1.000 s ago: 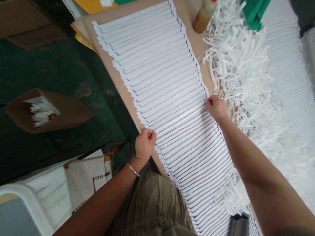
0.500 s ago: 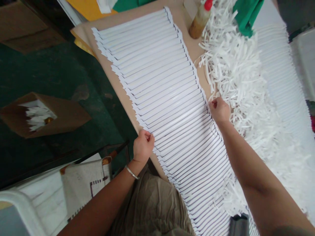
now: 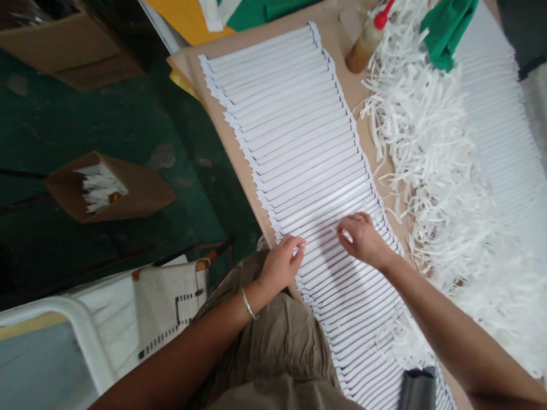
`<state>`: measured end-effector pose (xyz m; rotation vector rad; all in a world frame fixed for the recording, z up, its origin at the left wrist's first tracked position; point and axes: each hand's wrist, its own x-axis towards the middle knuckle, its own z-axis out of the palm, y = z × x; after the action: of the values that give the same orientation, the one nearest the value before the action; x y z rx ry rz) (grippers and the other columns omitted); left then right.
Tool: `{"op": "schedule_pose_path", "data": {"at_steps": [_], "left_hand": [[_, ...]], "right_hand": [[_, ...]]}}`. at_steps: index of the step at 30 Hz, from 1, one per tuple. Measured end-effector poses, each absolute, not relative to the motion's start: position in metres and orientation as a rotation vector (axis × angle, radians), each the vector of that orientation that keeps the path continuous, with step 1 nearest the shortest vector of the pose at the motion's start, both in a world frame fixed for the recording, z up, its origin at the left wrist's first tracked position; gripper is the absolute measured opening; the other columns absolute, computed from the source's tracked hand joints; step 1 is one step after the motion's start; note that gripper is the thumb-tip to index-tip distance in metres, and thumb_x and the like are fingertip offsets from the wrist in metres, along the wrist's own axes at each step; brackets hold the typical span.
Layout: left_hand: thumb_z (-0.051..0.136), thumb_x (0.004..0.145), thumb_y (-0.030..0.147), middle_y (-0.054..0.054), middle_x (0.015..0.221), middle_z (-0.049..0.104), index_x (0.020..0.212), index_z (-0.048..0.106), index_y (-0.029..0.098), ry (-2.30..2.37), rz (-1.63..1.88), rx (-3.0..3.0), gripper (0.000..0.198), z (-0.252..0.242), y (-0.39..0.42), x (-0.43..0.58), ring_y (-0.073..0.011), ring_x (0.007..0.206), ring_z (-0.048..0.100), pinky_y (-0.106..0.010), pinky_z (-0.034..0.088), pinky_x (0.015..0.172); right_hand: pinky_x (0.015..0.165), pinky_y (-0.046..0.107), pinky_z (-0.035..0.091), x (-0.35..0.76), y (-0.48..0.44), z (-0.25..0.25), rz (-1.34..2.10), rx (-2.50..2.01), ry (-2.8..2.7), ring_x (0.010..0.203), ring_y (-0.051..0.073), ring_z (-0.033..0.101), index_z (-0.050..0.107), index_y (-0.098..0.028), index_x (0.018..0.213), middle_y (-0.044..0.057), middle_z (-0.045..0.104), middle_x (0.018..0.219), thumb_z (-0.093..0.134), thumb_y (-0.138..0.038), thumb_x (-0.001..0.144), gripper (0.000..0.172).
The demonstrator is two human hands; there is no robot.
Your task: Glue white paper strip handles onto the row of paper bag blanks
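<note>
A long row of overlapping white sheets (image 3: 299, 154) with dark edge lines lies along the table. My left hand (image 3: 282, 262) is at the row's left edge, thumb and index finger slightly apart, with nothing visible between them. Over the middle of the row is my right hand (image 3: 361, 239), its fingers curled into a pinch. A tiny pale bit shows at those fingertips, too small to name. To the right of the row lies a big heap of thin white paper strips (image 3: 444, 171). A smaller clump of strips (image 3: 405, 339) rests on the near sheets.
A bottle with a red nozzle (image 3: 365, 48) stands at the back of the brown-topped table (image 3: 243, 176). Green cloth (image 3: 448, 31) lies on the heap. A dark grey object (image 3: 417, 390) sits at the near end. An open cardboard box (image 3: 145, 191) is on the floor at left.
My right hand has left the right edge of the row and come inward over its middle. My left hand's pinch has loosened. The camera view has shifted somewhat.
</note>
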<state>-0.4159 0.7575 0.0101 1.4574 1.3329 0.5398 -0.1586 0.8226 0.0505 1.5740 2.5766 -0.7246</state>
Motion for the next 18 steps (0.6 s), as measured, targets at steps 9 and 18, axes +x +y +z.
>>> {"op": "schedule_pose_path", "data": {"at_steps": [9,18], "left_hand": [[0.051,0.093,0.026,-0.001,0.067,0.063,0.073,0.061,0.020,1.207,0.400,1.327,0.024,0.018,0.764,-0.423,-0.0153,0.064,0.058,-0.025,0.043,0.059],[0.056,0.088,0.031,0.004,0.050,0.056,0.069,0.059,0.020,1.468,0.545,1.075,0.022,-0.004,0.789,-0.465,-0.0117,0.047,0.052,-0.023,0.041,0.053]], "right_hand": [[0.078,0.033,0.047,-0.216,0.777,0.046,-1.342,1.613,2.365,0.074,0.019,0.065,0.066,-0.022,0.093,0.004,0.073,0.079,0.053,-0.035,0.098,0.019],[0.067,0.028,0.049,-0.114,0.848,0.043,-1.104,2.068,2.110,0.070,0.018,0.067,0.074,-0.024,0.085,0.001,0.074,0.074,0.061,-0.046,0.087,0.026]]}}
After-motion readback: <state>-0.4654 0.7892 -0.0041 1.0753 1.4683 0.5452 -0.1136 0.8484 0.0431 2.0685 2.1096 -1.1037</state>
